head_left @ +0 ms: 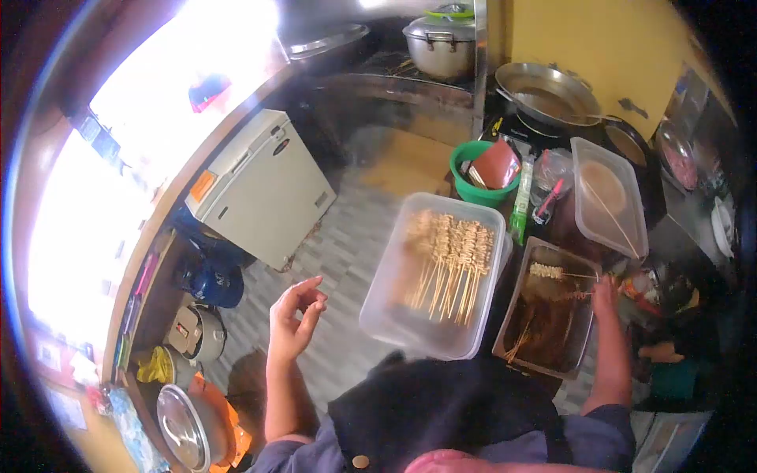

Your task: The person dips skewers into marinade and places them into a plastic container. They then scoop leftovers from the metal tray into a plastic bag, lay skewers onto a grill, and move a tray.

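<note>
My left hand [300,313] is raised over the floor to the left of a clear plastic tub, fingers curled apart and nothing between them. In that tub [386,299] lie many skewers [461,256] of folded, light-coloured food, their sticks toward me. My right hand [605,293] is at the right edge of a steel tray [587,347] with brown sauce, its fingers closed on the stick end of a skewer [546,271]. A second, sauce-coated skewer is just below it. Bare sticks [518,344] lean in the tray's lower left.
Behind the tub stands a green bowl [479,193] with packets. A plastic lid [611,197] with a stick on it lies right of that, below a wok [548,91]. A white chest freezer [264,193] stands at the left, near a lidded pot [183,418].
</note>
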{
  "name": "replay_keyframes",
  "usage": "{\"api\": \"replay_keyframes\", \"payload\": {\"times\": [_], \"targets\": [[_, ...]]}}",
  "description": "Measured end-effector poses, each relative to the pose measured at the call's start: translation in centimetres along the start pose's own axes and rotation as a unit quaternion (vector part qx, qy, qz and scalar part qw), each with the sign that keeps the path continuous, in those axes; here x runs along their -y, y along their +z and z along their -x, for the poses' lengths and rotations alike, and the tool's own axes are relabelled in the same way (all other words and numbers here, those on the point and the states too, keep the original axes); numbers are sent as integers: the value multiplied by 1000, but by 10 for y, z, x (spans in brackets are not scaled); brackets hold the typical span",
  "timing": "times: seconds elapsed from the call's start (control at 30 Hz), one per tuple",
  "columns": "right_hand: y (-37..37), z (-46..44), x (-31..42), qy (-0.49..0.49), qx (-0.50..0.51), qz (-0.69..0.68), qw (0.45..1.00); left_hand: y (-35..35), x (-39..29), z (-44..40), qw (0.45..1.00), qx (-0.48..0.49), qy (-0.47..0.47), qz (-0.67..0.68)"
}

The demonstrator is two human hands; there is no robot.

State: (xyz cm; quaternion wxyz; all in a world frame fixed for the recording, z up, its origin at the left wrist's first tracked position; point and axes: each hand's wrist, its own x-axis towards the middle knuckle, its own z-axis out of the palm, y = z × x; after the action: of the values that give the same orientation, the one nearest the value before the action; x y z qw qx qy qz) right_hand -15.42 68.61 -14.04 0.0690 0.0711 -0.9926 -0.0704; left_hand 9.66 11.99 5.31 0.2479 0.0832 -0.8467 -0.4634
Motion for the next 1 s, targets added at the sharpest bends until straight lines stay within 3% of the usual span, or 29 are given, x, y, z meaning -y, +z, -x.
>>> {"api": "replay_keyframes", "payload": {"times": [0.07,0.2,0.27,0.3,0.4,0.43,0.47,0.5,0.53,0.67,0.77,0.83,0.87,0.93,1.0], "targets": [[15,-9,-11,4,28,-70,997,-3,0,0,1000,-8,-1,10],[-52,-9,21,-32,18,-55,998,-4,-8,-5,1000,-13,-11,-2],[-62,-18,29,-51,-10,-126,991,1,-6,-7,1000,-13,-18,20],[-58,-21,36,-86,-54,-65,993,3,-11,-9,1000,-3,-20,16],[4,-35,47,-29,-90,-251,963,8,-13,-10,1000,15,-6,1],[27,-39,41,-77,-123,-147,978,9,-11,-7,1000,17,-15,10],[21,-31,48,-72,-139,-159,975,11,-15,-4,999,23,-18,13],[38,-36,47,10,-103,-196,975,13,-22,-10,1000,20,-15,12],[37,-31,48,-53,-172,-130,975,13,-21,-8,999,28,-13,10],[12,-25,51,-68,-118,-80,987,8,-18,-5,1000,13,-21,13],[42,-30,48,-84,-141,-64,984,9,-17,6,1000,12,-25,14],[24,-33,51,-9,-26,-39,999,7,-20,8,999,1,-41,17],[26,-31,50,-41,-124,-93,987,4,-22,8,999,-3,-37,-2],[31,-34,49,39,-32,-81,995,2,-23,12,999,-12,-38,-14],[45,-26,46,-64,-118,-13,991,-2,-22,9,999,0,-26,-46]]}}
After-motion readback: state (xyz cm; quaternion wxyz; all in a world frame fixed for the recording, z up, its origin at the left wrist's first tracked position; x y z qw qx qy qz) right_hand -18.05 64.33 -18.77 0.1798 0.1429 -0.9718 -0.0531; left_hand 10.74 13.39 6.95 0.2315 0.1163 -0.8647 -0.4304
